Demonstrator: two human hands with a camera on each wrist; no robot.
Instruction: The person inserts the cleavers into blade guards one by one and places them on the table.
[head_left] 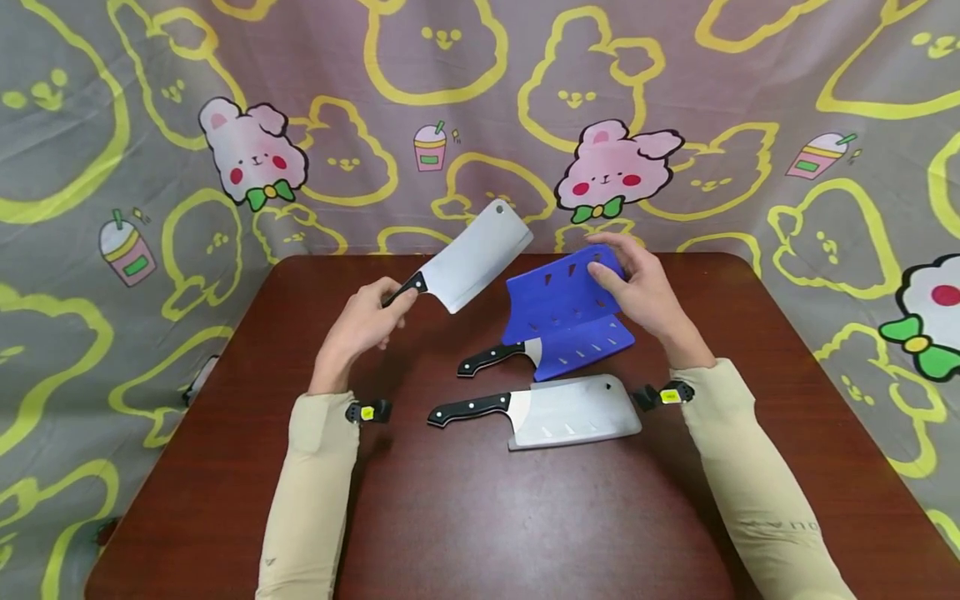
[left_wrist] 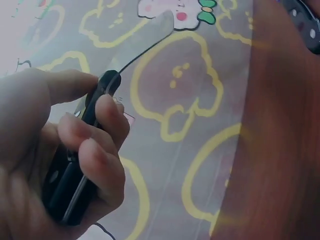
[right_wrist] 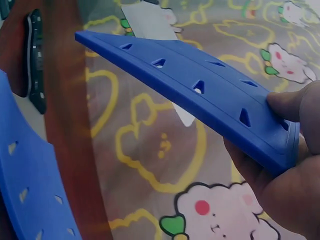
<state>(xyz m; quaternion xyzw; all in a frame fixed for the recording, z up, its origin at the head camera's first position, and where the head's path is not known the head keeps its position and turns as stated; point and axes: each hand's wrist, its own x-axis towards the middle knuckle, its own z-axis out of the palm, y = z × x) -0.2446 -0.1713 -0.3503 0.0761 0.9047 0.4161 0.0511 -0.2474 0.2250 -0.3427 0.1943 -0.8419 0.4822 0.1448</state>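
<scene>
My left hand grips the black handle of a cleaver, its bare blade tilted up to the right above the table. In the left wrist view, fingers and thumb curl round the cleaver's handle. My right hand pinches the far end of a blue slotted blade sheath, raised and tilted. Below it lies a second cleaver, its black handle leading into another blue sheath. Nearer me is a third black-handled cleaver; its blade appears covered by a grey slotted sheath.
Everything lies on a dark red-brown wooden table. A patterned cloth with yellow outlines and pink rabbits hangs behind and at both sides. Small wrist cameras are worn at both cuffs, the right one close beside the nearest cleaver.
</scene>
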